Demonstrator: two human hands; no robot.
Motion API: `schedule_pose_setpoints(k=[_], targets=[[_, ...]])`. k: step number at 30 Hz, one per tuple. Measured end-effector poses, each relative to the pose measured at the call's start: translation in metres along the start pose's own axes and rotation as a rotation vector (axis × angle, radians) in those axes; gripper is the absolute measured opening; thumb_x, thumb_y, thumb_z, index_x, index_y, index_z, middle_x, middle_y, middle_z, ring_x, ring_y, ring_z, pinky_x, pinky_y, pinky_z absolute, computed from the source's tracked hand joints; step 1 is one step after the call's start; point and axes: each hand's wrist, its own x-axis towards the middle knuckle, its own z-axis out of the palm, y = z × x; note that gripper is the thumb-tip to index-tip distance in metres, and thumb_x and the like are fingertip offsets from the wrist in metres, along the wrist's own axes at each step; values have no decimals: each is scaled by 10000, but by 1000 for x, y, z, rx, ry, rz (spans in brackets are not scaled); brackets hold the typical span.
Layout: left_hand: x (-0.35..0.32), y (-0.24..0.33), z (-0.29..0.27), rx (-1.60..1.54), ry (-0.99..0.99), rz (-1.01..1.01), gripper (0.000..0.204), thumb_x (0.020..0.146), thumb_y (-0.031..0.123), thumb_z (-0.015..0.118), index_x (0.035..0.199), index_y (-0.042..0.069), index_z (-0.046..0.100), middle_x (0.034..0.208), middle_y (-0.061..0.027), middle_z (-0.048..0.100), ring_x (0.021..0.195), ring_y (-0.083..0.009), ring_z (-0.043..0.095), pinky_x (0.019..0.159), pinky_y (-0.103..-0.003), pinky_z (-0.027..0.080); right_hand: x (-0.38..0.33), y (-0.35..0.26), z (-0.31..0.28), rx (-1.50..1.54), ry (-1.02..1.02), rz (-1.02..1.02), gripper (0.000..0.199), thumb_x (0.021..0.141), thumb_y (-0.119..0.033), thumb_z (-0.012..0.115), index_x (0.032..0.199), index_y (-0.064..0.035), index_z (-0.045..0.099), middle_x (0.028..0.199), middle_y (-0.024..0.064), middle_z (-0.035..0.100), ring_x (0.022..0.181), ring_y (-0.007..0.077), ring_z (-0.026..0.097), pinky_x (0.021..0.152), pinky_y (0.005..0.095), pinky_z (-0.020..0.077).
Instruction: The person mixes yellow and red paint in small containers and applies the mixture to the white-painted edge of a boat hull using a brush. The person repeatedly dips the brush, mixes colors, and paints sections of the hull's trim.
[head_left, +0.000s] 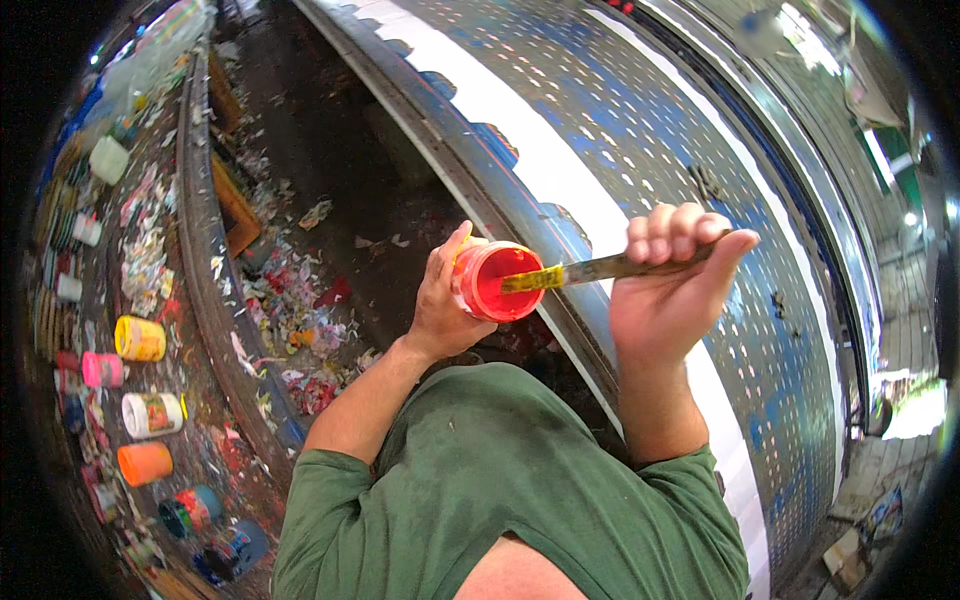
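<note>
My left hand (pixel 432 305) is wrapped round a red-orange plastic jar (pixel 465 285), tilted so that its mouth faces up and to the right. Inside lies bright red paint (pixel 492 297). A long stick (pixel 605 268), dark and stained along the shaft with a yellow section toward the jar, is held in my right hand (pixel 660 315) between thumb and fingers. The stick's yellow end reaches into the jar's mouth; whether it touches the paint I cannot tell.
On my right runs a long table (pixel 700 210) with a perforated, blue-stained top and white strips. A paint-smeared bench on the left bears several jars, among them a yellow one (pixel 140 338), a white one (pixel 153 414) and an orange one (pixel 145 463). Scraps (pixel 310 350) litter the floor.
</note>
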Motion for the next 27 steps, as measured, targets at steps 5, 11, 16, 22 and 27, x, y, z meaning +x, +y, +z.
schedule_pose_setpoints(k=[5,11,16,22,27], targets=[[20,4,20,-90,-97,28,1283,754,174,1049,1723,-35,235,1452,-144,662,1363,-314,667,1287,-470,470,15,-70,-26,44,140,-81,449,1145,-507,665,970,-96,621,828,3,518,783,169,508,761,346,485],[32,-3,43,-185,-124,78,1369,711,186,1061,1762,-41,213,1529,-184,596,1394,-358,642,1233,-473,521,8,-131,-23,-23,103,-183,435,1145,-477,682,982,-75,643,838,15,514,808,161,487,759,327,467],[34,6,49,-279,-165,52,1372,703,166,1063,1759,-36,211,1491,-160,631,1402,-344,639,1272,-474,484,-3,-165,-15,-41,83,-262,425,1142,-444,701,979,-58,635,865,33,485,821,167,487,772,341,471],[35,9,41,-260,-150,53,1384,702,158,1070,1753,-46,195,1459,-174,654,1379,-335,665,1248,-465,516,-10,-168,-2,-62,78,-304,450,1153,-473,676,994,-54,640,863,30,468,817,171,478,759,342,459],[38,26,34,-247,-210,63,1371,701,157,1064,1748,-40,202,1434,-166,679,1356,-330,681,1261,-470,501,-27,-103,10,-185,-94,-319,553,1195,-594,509,1071,-78,663,867,28,486,794,174,494,718,363,461]])
